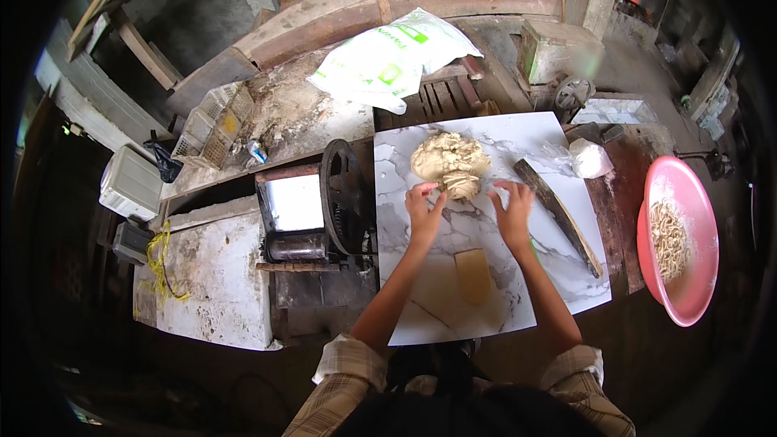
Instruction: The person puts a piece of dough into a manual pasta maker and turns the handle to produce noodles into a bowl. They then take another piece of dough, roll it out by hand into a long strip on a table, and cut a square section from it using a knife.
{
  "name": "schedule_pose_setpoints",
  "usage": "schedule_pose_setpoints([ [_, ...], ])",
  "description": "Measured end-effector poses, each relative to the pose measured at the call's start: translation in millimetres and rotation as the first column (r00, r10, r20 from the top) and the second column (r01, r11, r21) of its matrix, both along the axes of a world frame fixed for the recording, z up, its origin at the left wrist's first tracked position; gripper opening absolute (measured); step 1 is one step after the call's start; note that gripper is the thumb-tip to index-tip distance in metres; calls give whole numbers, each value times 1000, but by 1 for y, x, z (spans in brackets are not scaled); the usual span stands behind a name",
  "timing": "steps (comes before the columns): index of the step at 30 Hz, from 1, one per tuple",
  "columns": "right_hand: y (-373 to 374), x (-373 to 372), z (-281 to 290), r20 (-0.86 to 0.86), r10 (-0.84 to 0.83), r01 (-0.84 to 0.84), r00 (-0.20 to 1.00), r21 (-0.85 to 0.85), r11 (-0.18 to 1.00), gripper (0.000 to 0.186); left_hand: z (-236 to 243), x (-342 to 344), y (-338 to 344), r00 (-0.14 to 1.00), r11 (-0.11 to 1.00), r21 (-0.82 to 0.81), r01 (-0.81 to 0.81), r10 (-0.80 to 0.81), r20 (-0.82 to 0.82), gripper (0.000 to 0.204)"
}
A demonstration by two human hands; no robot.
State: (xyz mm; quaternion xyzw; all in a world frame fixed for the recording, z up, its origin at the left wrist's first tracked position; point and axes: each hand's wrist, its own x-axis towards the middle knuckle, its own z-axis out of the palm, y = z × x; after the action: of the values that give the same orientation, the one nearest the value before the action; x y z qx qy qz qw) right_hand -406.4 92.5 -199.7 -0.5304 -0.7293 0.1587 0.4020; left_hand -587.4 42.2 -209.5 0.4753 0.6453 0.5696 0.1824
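A large, lumpy mass of pale dough (441, 154) lies near the far side of a white marble-patterned board (405, 275). At its near edge sits a smaller, ridged piece of dough (460, 187). My left hand (423, 209) is just left of this piece, with thumb and fingers apart; whether the fingertips touch the dough cannot be told. To the right of the piece, my right hand (513, 212) has its fingers spread and curved, holding nothing. Between my forearms lies a flat tan rectangular piece (473, 275). A dark wooden stick (558, 214) rests at an angle beside my right hand.
Left of the board stands a hand-cranked roller machine (299, 247) with a large black wheel (344, 194). A pink basin (680, 299) with noodle-like strands stands at far right. Behind are a white-and-green sack (372, 65), a plastic bag of white powder (589, 159) and a plastic basket (212, 125).
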Motion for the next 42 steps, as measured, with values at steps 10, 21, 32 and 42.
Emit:
schedule_pose_setpoints([
  [10, -99, 87, 16, 360, 3, 69, 933, -187, 980, 46, 9, 73, -129, 552, 888, -334, 316, -458, -697, 79],
  [21, -89, 100, 45, 352, 513, -512, 783, -103, 853, 53, 16, 110, -189, 607, 886, -404, 230, -455, -652, 91],
  [32, -104, 91, 66, 861, 419, -768, 289, -52, 638, 69, 24, 132, -225, 718, 922, -357, 149, -349, -602, 86],
  [42, -104, 80, 67, 835, 465, -810, 295, -39, 585, 64, 22, 136, -227, 738, 936, -328, 128, -311, -599, 84],
])
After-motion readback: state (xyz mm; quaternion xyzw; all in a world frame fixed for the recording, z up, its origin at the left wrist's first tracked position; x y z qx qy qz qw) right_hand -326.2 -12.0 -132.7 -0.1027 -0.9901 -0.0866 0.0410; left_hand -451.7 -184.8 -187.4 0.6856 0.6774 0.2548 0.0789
